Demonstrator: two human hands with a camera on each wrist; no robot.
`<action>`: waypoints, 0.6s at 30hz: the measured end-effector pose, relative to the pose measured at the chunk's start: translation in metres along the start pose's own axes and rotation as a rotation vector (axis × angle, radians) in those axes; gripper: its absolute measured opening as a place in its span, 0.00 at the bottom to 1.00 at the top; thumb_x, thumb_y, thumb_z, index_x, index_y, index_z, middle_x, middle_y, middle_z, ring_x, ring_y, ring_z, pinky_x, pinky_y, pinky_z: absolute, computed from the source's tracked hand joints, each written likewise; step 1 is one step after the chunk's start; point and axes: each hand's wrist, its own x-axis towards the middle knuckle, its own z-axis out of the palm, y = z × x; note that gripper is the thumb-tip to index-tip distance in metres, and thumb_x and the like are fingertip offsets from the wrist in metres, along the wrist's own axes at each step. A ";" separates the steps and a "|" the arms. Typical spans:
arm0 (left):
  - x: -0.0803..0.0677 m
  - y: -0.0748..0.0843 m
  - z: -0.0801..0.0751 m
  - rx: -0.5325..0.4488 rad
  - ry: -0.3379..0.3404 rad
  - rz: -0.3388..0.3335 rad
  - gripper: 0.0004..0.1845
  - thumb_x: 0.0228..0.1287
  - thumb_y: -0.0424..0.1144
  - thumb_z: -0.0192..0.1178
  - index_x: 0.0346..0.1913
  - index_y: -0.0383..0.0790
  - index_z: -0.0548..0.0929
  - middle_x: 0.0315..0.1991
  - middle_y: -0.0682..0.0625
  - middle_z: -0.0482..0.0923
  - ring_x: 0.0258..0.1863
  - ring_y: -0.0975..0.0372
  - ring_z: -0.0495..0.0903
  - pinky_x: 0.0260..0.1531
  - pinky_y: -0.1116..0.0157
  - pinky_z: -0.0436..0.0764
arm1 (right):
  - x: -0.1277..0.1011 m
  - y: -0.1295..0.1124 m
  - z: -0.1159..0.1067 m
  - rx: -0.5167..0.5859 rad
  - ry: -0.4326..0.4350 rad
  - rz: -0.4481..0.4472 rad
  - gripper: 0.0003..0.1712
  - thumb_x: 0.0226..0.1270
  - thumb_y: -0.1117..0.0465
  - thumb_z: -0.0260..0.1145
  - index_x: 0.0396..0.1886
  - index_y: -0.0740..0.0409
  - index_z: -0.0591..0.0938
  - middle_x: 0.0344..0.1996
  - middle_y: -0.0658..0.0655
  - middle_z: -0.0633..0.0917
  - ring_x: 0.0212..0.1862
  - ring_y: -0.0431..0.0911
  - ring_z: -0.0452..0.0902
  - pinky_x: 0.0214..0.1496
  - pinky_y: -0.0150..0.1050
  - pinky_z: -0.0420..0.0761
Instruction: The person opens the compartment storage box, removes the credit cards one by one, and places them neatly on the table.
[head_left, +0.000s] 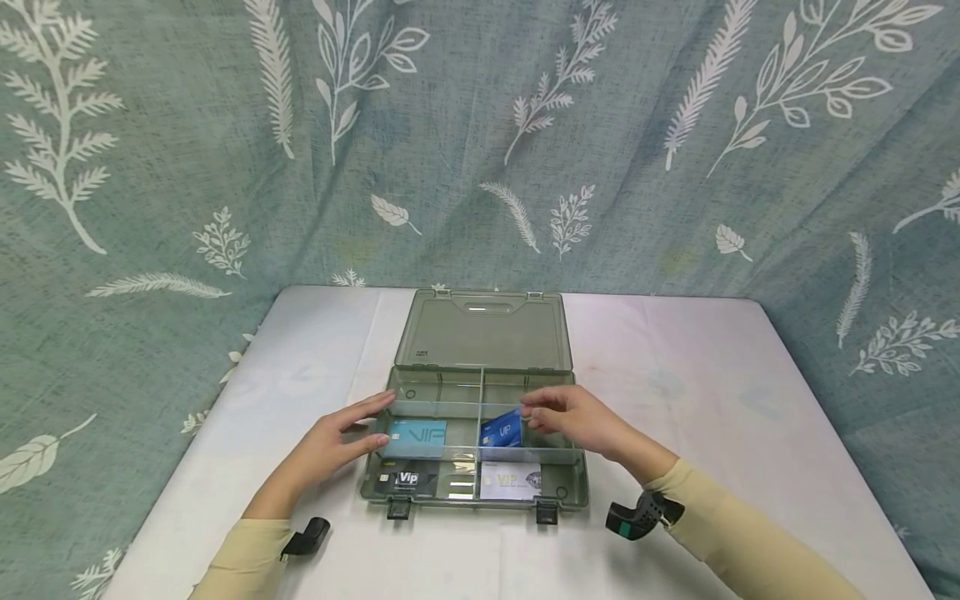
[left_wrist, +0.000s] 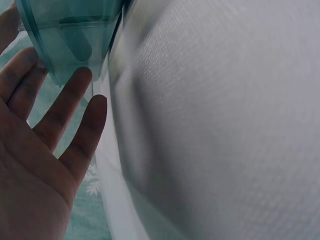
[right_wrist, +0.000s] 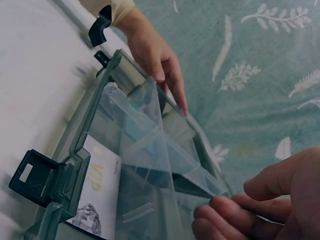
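So the right hand [head_left: 577, 421] pinches a blue VIP card [head_left: 501, 430], tilted up over the middle right compartment of the open clear organizer box [head_left: 480, 492] on the white table [head_left: 712, 417]. The left hand [head_left: 341, 440] rests flat with straight fingers against the box's left wall. A teal card [head_left: 415, 437], a black card [head_left: 408, 478] and a white card [head_left: 510, 481] lie in other compartments.
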 end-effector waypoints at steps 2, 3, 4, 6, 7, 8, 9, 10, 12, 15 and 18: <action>0.000 0.000 0.000 0.002 0.001 0.001 0.34 0.67 0.45 0.69 0.74 0.42 0.72 0.76 0.50 0.65 0.69 0.49 0.72 0.59 0.52 0.82 | 0.001 0.001 0.002 0.003 0.006 -0.014 0.22 0.80 0.66 0.57 0.67 0.73 0.74 0.56 0.67 0.83 0.55 0.63 0.82 0.58 0.54 0.84; 0.000 0.000 0.000 0.003 0.001 0.001 0.34 0.67 0.45 0.69 0.74 0.42 0.72 0.76 0.50 0.65 0.68 0.49 0.72 0.59 0.52 0.82 | 0.002 0.002 0.003 0.000 0.010 -0.018 0.22 0.80 0.65 0.58 0.67 0.72 0.75 0.56 0.66 0.84 0.55 0.63 0.82 0.58 0.54 0.85; 0.000 0.000 0.000 0.001 0.002 0.002 0.34 0.67 0.45 0.69 0.74 0.42 0.73 0.76 0.50 0.65 0.68 0.50 0.72 0.59 0.52 0.82 | 0.003 0.002 0.004 -0.004 0.014 -0.021 0.22 0.80 0.64 0.58 0.67 0.72 0.75 0.55 0.66 0.84 0.54 0.63 0.82 0.58 0.54 0.85; 0.001 -0.001 0.001 -0.003 0.004 0.005 0.34 0.67 0.45 0.69 0.74 0.42 0.73 0.76 0.50 0.65 0.69 0.50 0.71 0.59 0.53 0.82 | 0.005 0.004 0.005 -0.015 0.024 -0.026 0.23 0.79 0.62 0.60 0.67 0.71 0.76 0.53 0.64 0.85 0.52 0.61 0.83 0.56 0.51 0.86; 0.001 -0.001 0.001 -0.006 0.005 0.006 0.34 0.67 0.44 0.69 0.74 0.42 0.73 0.76 0.50 0.65 0.69 0.51 0.71 0.59 0.53 0.82 | 0.007 0.005 0.007 -0.020 0.028 -0.029 0.23 0.79 0.61 0.60 0.67 0.70 0.76 0.51 0.63 0.85 0.51 0.59 0.84 0.55 0.50 0.87; 0.001 -0.001 0.001 -0.007 0.005 0.006 0.34 0.67 0.44 0.69 0.74 0.42 0.73 0.76 0.50 0.65 0.70 0.52 0.70 0.59 0.53 0.82 | 0.008 0.006 0.007 -0.027 0.031 -0.037 0.24 0.79 0.61 0.61 0.66 0.71 0.76 0.50 0.63 0.86 0.50 0.57 0.84 0.54 0.48 0.87; 0.001 -0.001 0.001 -0.008 0.005 0.008 0.34 0.67 0.44 0.69 0.74 0.42 0.73 0.76 0.50 0.65 0.70 0.53 0.70 0.59 0.54 0.82 | 0.009 0.006 0.009 -0.030 0.035 -0.039 0.24 0.78 0.61 0.61 0.66 0.71 0.76 0.48 0.62 0.86 0.49 0.55 0.85 0.53 0.46 0.88; 0.001 -0.001 0.001 -0.009 0.006 0.010 0.34 0.67 0.44 0.69 0.74 0.42 0.73 0.76 0.50 0.65 0.71 0.54 0.69 0.59 0.54 0.82 | 0.010 0.006 0.010 -0.036 0.037 -0.045 0.24 0.78 0.61 0.62 0.66 0.71 0.76 0.47 0.61 0.86 0.48 0.53 0.85 0.51 0.44 0.88; 0.001 -0.002 0.001 -0.007 0.006 0.012 0.34 0.67 0.44 0.69 0.74 0.42 0.72 0.76 0.50 0.65 0.71 0.56 0.69 0.59 0.54 0.82 | 0.012 0.008 0.012 -0.044 0.043 -0.052 0.23 0.76 0.62 0.64 0.65 0.71 0.77 0.45 0.60 0.86 0.45 0.49 0.85 0.49 0.40 0.88; 0.001 -0.002 0.001 -0.003 0.006 0.015 0.34 0.67 0.44 0.69 0.74 0.42 0.72 0.76 0.49 0.65 0.71 0.57 0.69 0.59 0.54 0.82 | 0.016 0.009 0.017 -0.047 0.048 -0.049 0.23 0.73 0.63 0.66 0.63 0.70 0.78 0.43 0.58 0.85 0.42 0.46 0.85 0.45 0.38 0.89; 0.000 -0.002 0.001 -0.003 0.005 0.017 0.34 0.67 0.44 0.69 0.74 0.42 0.72 0.76 0.50 0.65 0.71 0.57 0.69 0.60 0.53 0.82 | 0.018 0.009 0.021 -0.040 0.054 -0.043 0.23 0.71 0.63 0.68 0.62 0.70 0.79 0.43 0.57 0.85 0.40 0.46 0.85 0.43 0.37 0.89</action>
